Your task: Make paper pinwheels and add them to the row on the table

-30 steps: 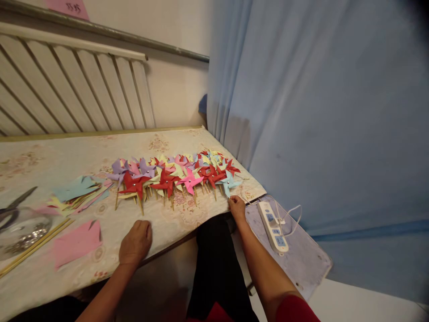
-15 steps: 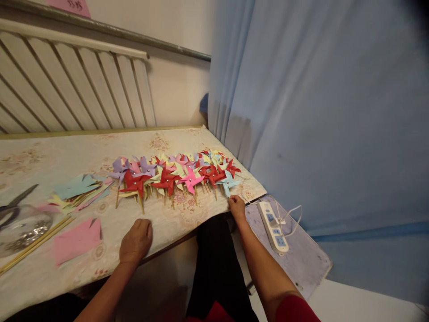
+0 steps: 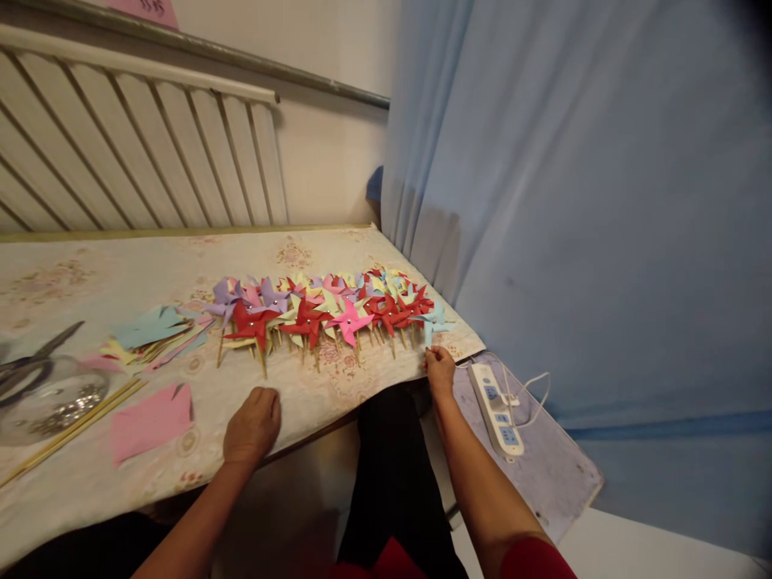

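Head view: light-blue paper pinwheel (image 3: 435,324), one, four-bladed, on the table near its right-hand corner, just beyond the fingertips of the right hand (image 3: 441,368).

Right hand: thumb and fingers pinched together at the pinwheel's lower end; stick mostly hidden by blade and fingers. Left hand (image 3: 253,422): curled into a loose fist at the table's near edge, well apart from the pinwheel; whether it encloses anything cannot be told.

Orientation: wheel end away from the person, lower end towards the right hand; long axis runs roughly from hand to far side. Exact tilt cannot be told.

Adjoining, left: pinwheel group (image 3: 307,318), red, pink, purple and yellow among them, wheels outward on thin sticks; the nearest red ones stand just beside the light-blue one, bounding it on that side.

Left part of table: stack of coloured paper (image 3: 153,328); pink paper sheet (image 3: 153,422), slit at a corner; scissors (image 3: 53,346); clear dish of small metal pieces (image 3: 75,406); thin sticks (image 3: 78,428).

Right: white power strip (image 3: 495,410), beside the right forearm; blue curtain (image 3: 591,225), along the table's end. Behind: radiator (image 3: 138,145).
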`<control>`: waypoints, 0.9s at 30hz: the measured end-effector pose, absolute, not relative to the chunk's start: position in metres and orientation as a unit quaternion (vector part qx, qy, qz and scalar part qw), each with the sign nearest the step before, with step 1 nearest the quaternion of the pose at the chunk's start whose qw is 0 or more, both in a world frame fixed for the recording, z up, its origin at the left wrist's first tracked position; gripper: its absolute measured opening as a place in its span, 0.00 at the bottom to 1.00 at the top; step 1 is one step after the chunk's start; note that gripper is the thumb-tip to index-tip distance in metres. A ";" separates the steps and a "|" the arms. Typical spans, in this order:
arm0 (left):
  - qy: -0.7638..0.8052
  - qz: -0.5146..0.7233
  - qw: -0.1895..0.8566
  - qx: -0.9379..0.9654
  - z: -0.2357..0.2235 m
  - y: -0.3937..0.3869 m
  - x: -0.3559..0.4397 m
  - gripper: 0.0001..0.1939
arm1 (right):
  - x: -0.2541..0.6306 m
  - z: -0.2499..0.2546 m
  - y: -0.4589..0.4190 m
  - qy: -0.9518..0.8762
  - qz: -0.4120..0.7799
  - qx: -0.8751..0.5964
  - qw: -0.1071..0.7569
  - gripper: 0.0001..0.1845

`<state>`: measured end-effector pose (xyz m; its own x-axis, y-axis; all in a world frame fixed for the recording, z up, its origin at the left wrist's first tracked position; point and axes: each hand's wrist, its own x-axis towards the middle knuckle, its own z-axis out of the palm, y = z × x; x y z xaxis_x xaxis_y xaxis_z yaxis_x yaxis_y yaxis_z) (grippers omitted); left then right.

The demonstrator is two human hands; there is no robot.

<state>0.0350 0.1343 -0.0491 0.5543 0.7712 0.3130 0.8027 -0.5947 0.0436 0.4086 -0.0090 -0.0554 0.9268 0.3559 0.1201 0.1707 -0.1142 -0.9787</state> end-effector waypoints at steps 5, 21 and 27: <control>-0.450 -0.146 0.057 -0.879 -0.050 0.133 0.035 0.13 | 0.407 -0.054 -0.019 -0.145 0.070 -0.722 0.673 0.13; -0.453 -0.149 0.058 -0.877 -0.049 0.132 0.034 0.12 | 0.388 -0.068 -0.038 -0.121 0.106 -0.700 0.695 0.12; -0.457 -0.139 0.051 -0.877 -0.046 0.131 0.035 0.13 | 0.383 -0.066 -0.040 -0.110 0.108 -0.701 0.697 0.13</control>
<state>0.0351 0.1307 -0.0460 0.5436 0.7875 0.2903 0.8158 -0.5771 0.0377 0.3834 -0.0396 -0.0661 0.9523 0.3053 0.0013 0.0030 -0.0053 -1.0000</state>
